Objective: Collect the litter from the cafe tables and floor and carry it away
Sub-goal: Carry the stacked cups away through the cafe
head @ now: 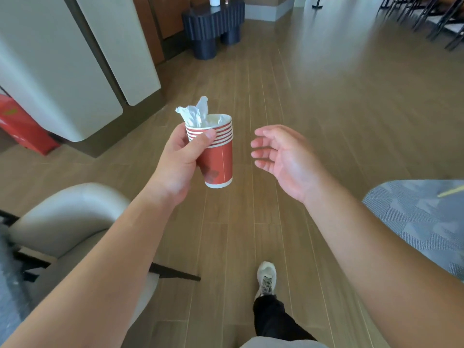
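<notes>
- The left hand (182, 156), just left of the frame's centre, grips a stack of red paper cups (217, 156), thumb across the striped rims and fingers curled round the far side.
- The stack is held off the floor and tilts a little, its white base toward the lower right.
- Crumpled white tissue (194, 113) sticks up out of the top cup.
- The right hand (283, 156), just right of centre, holds nothing; its fingers are loosely curved, palm turned toward the cups, with a clear gap between it and them.
- Wooden plank floor (326, 96) fills most of the frame.
- A white shoe (266, 277) and dark trouser leg show at the bottom centre.
- A pale cushioned chair (65, 217) sits at lower left, a grey patterned rug (421, 222) at the right edge.
- A dark ribbed side table (213, 23) stands at the top centre; a red object (22, 124) lies at the left edge.
</notes>
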The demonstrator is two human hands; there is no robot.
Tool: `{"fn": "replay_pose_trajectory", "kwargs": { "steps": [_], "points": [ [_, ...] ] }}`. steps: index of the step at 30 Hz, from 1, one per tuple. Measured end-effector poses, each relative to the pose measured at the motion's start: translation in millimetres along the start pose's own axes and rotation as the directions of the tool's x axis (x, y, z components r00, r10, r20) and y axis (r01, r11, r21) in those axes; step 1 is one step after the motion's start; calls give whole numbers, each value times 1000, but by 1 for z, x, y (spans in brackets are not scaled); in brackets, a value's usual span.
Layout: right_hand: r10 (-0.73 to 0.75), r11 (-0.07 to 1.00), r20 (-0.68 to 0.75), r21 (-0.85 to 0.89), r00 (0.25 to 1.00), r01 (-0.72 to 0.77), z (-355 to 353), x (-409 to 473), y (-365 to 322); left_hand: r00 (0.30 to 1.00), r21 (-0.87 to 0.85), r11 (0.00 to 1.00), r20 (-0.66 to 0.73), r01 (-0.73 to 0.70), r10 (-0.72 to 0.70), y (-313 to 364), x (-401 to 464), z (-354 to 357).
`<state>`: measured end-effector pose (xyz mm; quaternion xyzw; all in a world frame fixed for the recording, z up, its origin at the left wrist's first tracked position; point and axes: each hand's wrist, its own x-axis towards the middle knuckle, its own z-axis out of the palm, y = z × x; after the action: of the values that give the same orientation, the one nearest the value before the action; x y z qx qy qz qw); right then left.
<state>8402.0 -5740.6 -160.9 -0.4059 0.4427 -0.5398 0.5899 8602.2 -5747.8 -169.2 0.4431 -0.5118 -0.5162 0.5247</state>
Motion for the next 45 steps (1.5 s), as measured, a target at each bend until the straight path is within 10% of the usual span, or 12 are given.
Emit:
{"fn": "replay_pose_trajectory", "kwargs": {
  "steps": [23,45],
  "points": [
    [11,999,73,39,997,-14,-73,360,-63,999,-13,1000,-38,11,-11,-24,356,66],
    [46,999,-29,5,999,-46,20,732,-58,998,-78,995,-14,67,-68,-74,720,-67]
  ]
}}
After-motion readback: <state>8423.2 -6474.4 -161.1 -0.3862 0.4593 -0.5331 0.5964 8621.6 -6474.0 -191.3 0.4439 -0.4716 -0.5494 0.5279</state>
